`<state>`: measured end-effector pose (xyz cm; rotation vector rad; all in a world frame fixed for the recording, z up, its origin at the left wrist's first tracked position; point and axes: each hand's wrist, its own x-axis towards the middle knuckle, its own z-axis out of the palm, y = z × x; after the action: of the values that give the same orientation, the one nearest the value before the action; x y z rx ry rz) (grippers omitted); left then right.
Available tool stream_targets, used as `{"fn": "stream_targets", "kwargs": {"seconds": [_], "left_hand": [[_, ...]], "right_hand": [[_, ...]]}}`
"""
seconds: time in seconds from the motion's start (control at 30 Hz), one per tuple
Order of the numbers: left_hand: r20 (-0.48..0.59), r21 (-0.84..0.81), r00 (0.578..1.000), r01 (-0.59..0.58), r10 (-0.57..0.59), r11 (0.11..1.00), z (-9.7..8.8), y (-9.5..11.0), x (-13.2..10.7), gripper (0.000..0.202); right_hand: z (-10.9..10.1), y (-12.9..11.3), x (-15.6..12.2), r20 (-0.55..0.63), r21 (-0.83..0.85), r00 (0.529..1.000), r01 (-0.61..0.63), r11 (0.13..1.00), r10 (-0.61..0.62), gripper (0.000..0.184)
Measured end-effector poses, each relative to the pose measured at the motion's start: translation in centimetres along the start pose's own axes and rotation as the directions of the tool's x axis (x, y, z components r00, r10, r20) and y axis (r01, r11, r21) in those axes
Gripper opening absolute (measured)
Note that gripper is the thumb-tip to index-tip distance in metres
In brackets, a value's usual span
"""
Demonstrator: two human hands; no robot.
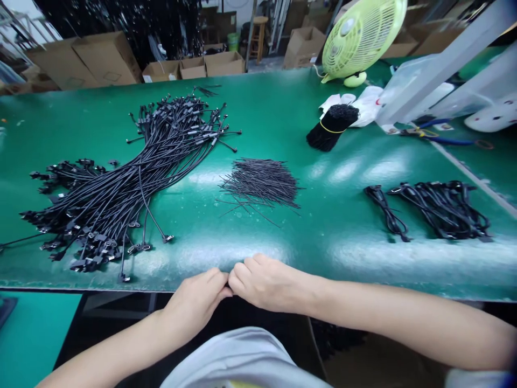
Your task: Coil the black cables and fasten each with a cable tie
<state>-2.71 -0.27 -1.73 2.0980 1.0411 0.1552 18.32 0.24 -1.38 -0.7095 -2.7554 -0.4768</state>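
Note:
My left hand (196, 302) and my right hand (266, 283) meet at the front edge of the green bench mat (258, 258), with their fingertips pressed together. Their curled fingers hide whatever may lie between them. Nearest to the hands, straight ahead, is a loose heap of thin black cable ties or short wires (258, 183). A large fan of black connector cables (133, 183) spreads to the left, and its closest plug (123, 278) lies near the mat's edge. Two groups of black cables (388, 213) (440, 210) lie to the right.
A black bundle with a yellow band (333, 126) stands at the back, beside white paper (365, 105). Blue-handled pliers (440, 137), a plastic bag (412, 89) and a green fan (359, 40) sit at the far right. Cardboard boxes (107, 59) stand beyond the bench.

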Motion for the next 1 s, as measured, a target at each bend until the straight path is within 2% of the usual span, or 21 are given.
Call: {"fn": "stream_targets", "kwargs": {"seconds": [0.1, 0.17, 0.23, 0.3, 0.33, 0.37, 0.43, 0.47, 0.5, 0.53, 0.63, 0.7, 0.8, 0.87, 1.0], "left_hand": [[0.005, 0.081, 1.000, 0.009, -0.010, 0.997, 0.1, -0.2, 0.4, 0.028], [0.015, 0.030, 1.000, 0.022, -0.022, 0.999, 0.1, -0.3, 0.4, 0.028], [0.003, -0.112, 0.999, 0.052, -0.052, 0.992, -0.1, -0.5, 0.2, 0.028], [-0.031, -0.316, 0.989, 0.125, -0.142, 0.940, -0.3, -1.1, 0.2, 0.031], [-0.054, -0.425, 0.978, 0.162, -0.204, 0.890, -0.3, -1.5, 0.2, 0.033], [-0.076, -0.531, 0.962, 0.184, -0.263, 0.827, -0.4, -1.9, 0.3, 0.035], [-0.111, -0.712, 0.933, 0.165, -0.342, 0.682, -0.2, -2.7, 0.5, 0.037], [-0.121, -0.782, 0.924, 0.135, -0.362, 0.608, -0.1, -3.0, 0.6, 0.037], [-0.124, -0.839, 0.918, 0.105, -0.376, 0.534, 0.1, -3.1, 0.7, 0.037], [-0.119, -0.884, 0.913, 0.081, -0.389, 0.461, 0.2, -3.2, 0.7, 0.037], [-0.098, -0.959, 0.899, 0.029, -0.427, 0.281, 0.4, -2.9, 0.8, 0.038], [-0.103, -0.976, 0.896, -0.008, -0.432, 0.216, 0.3, -2.6, 0.9, 0.038], [-0.104, -0.986, 0.905, -0.039, -0.412, 0.163, 0.2, -2.4, 1.1, 0.037], [-0.101, -0.989, 0.913, -0.050, -0.396, 0.138, 0.3, -2.4, 1.2, 0.037], [-0.106, -0.993, 0.920, -0.076, -0.378, 0.095, 0.5, -2.3, 1.0, 0.037]], "right_hand": [[0.5, -0.6, 0.1, 0.019, 0.012, 1.000, -0.014, 1.000, 0.013, 0.029], [0.6, -0.5, 0.1, 0.079, 0.150, 0.996, -0.043, 0.988, 0.032, 0.031], [0.6, 1.1, 0.4, 0.172, 0.402, 0.983, -0.122, 0.907, 0.056, 0.034], [1.0, 4.2, 1.0, 0.227, 0.582, 0.957, -0.280, 0.763, 0.178, 0.035], [1.5, 6.0, 1.3, 0.239, 0.594, 0.923, -0.385, 0.706, 0.302, 0.034], [2.2, 7.8, 1.7, 0.240, 0.550, 0.856, -0.509, 0.663, 0.458, 0.032], [4.1, 10.9, 2.3, 0.242, 0.339, 0.679, -0.728, 0.596, 0.693, 0.025], [5.0, 11.9, 2.6, 0.247, 0.229, 0.615, -0.788, 0.572, 0.749, 0.021], [5.9, 12.5, 2.8, 0.264, 0.146, 0.582, -0.812, 0.565, 0.769, 0.019], [6.6, 12.8, 3.0, 0.279, 0.095, 0.569, -0.818, 0.567, 0.774, 0.018], [7.2, 12.4, 3.1, 0.247, 0.053, 0.562, -0.822, 0.568, 0.790, 0.020], [6.8, 11.9, 2.7, 0.189, 0.022, 0.568, -0.818, 0.574, 0.801, 0.022], [6.0, 11.4, 1.9, 0.077, 0.007, 0.598, -0.800, 0.599, 0.798, 0.023], [5.5, 11.2, 1.4, 0.023, 0.069, 0.608, -0.793, 0.606, 0.793, 0.021], [4.2, 10.3, 1.2, -0.043, 0.176, 0.592, -0.789, 0.589, 0.805, 0.022]]}}
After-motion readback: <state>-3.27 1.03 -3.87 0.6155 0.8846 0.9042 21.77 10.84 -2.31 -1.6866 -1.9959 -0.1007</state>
